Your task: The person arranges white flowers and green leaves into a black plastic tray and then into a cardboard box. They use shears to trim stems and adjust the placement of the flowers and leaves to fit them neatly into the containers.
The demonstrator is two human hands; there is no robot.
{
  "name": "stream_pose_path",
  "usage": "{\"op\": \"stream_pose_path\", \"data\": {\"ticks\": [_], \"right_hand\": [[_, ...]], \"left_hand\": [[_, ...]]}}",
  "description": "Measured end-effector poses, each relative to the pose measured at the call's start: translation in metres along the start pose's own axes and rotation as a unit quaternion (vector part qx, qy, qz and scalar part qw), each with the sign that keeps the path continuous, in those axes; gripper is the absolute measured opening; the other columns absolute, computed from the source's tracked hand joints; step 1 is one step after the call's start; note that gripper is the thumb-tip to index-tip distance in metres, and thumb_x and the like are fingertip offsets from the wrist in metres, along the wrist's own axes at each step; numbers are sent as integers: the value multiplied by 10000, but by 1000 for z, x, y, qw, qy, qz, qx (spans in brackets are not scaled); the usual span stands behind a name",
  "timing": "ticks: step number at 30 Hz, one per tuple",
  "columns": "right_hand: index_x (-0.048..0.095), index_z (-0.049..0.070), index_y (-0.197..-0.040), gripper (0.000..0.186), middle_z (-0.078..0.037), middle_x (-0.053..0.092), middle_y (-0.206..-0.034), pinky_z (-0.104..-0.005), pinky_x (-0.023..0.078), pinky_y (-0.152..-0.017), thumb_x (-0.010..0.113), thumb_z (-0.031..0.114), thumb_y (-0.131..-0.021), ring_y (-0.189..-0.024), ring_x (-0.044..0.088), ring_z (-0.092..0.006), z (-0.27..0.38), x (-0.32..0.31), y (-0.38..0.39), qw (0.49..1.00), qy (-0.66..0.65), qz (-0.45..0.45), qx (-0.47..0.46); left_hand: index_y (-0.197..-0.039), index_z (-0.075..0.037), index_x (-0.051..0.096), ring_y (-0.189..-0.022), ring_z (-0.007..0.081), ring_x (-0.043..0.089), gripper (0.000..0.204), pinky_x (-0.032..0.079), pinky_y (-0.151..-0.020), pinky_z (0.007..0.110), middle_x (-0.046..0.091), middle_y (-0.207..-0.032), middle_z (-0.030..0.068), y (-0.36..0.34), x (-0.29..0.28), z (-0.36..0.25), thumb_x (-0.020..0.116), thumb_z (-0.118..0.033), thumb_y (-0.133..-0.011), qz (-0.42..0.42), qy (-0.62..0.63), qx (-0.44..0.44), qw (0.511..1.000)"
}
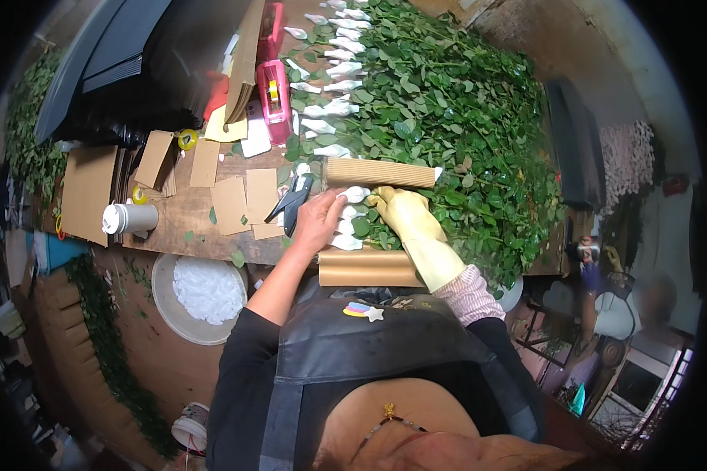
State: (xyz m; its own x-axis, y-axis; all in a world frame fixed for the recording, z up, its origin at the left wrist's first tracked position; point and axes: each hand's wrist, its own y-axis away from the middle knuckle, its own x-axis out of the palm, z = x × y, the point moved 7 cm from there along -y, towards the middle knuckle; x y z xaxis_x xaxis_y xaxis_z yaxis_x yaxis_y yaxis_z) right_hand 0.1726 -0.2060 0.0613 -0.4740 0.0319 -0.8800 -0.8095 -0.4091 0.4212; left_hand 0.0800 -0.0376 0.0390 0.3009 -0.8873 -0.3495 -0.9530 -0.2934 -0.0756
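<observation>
Flower stems with white-sleeved buds lie in a row, the leafy stems (456, 110) reaching to the right; they look like roses. My bare left hand (319, 220) has its fingers closed at the tip of one white-sleeved rose bud (357, 194). At that bud's base, my right hand (407, 216), in a pale yellow rubber glove, pinches the stem side among leaves. More sleeved buds (348, 242) lie just below. A corrugated cardboard strip (381, 172) lies across the stems above my hands, and a brown cardboard sheet (369, 268) sits nearer me. A black stapler (293, 204) is beside my left hand.
Left on the table are cardboard pieces (229, 206), a white lidded cup (130, 219), a pink tape dispenser (274, 102) and a dark stack (126, 74). A basin (162, 302) of white sleeves stands below the table's front edge. Another person (617, 310) is at the far right.
</observation>
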Motion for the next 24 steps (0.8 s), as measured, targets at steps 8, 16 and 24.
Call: {"op": "stream_pose_path", "data": {"ticks": [8, 16, 24], "right_hand": [[682, 190, -1214, 359, -93, 760, -953, -469, 551, -861, 541, 437, -995, -922, 728, -315, 3, 6, -5, 999, 51, 2, -13], [629, 174, -1315, 459, -150, 720, -1161, -487, 510, -959, 531, 488, -995, -1092, 683, -335, 14, 1, -8, 990, 102, 93, 4], [623, 176, -1301, 458, -120, 747, -1072, -476, 561, -824, 542, 499, -986, -984, 724, -306, 16, 22, -15, 976, 209, 57, -2]], "left_hand": [[-1059, 42, 661, -938, 133, 652, 215, 506, -861, 291, 714, -1068, 120, 29, -44, 44, 526, -125, -1038, -259, 256, -66, 929], [-933, -22, 590, -745, 187, 584, 366, 479, -729, 335, 664, -811, 67, -13, 4, 50, 692, -373, -949, 66, 32, -210, 975], [-847, -45, 649, -711, 79, 527, 293, 446, -657, 275, 583, -715, -13, 10, -51, 80, 647, -306, -978, -177, 173, -162, 955]]}}
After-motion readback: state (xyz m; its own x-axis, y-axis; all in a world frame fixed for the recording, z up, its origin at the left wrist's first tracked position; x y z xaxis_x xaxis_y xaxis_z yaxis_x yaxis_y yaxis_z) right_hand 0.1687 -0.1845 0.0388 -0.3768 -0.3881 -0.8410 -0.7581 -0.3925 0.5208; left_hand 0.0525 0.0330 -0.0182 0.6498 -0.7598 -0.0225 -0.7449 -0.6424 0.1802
